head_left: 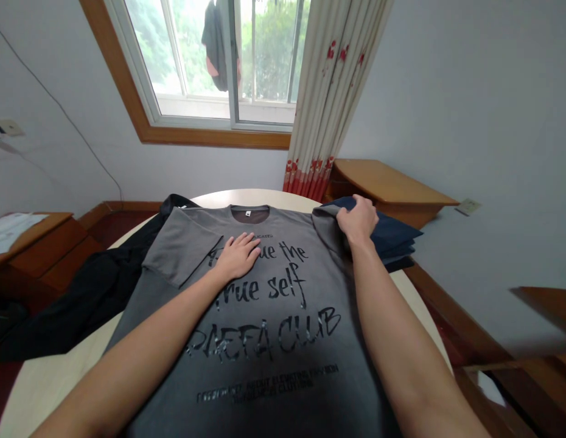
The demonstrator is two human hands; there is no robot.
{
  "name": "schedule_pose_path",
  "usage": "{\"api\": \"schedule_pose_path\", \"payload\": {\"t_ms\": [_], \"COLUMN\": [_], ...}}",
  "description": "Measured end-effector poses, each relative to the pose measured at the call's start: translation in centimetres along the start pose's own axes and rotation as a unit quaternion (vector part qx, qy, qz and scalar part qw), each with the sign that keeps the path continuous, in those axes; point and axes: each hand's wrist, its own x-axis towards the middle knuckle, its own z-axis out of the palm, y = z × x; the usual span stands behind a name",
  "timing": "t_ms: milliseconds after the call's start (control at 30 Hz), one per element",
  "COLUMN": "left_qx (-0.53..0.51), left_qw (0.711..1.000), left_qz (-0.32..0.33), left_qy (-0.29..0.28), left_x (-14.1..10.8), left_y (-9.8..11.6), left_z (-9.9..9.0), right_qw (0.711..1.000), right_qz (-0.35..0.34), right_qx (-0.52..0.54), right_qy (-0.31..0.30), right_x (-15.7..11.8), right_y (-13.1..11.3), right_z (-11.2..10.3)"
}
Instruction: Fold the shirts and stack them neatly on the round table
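Note:
A dark grey T-shirt [283, 316] with black lettering lies front up on the round table, its collar towards the window. My left hand [240, 255] rests flat on the chest print, fingers stretched out. The sleeve on the left lies folded inward over the shirt front. At the right shoulder my right hand [359, 220] is closed on the other sleeve, which is lifted and turned partly inward. The fingertips of that hand are partly hidden behind it.
Folded dark blue garments [395, 237] are stacked at the table's right edge. Black clothing [100, 280] hangs over the left side. The pale tabletop [41, 389] shows at its rim. Beyond stand a wooden cabinet [392, 182], a curtain [324, 109] and a window.

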Motion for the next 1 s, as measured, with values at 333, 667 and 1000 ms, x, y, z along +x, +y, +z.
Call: {"api": "schedule_pose_path", "payload": {"t_ms": [333,667,1000], "left_qx": [-0.041,-0.049,-0.072], "left_qw": [0.999,0.999,0.997], "left_qz": [-0.013,0.009,0.018], "left_qy": [-0.031,-0.021,-0.019], "left_x": [-0.1,0.0,0.1], "left_y": [-0.3,-1.0,-1.8], "left_z": [-0.6,-0.5,-0.2], "right_qw": [0.992,0.926,0.942], "right_qz": [0.049,0.015,-0.09], "right_qx": [-0.045,0.295,-0.009], "right_qy": [-0.105,-0.234,-0.322], "right_x": [1.1,-0.5,-1.3], "right_y": [1.8,-4.1,-1.7], "right_z": [-1.4,-4.6,1.7]}}
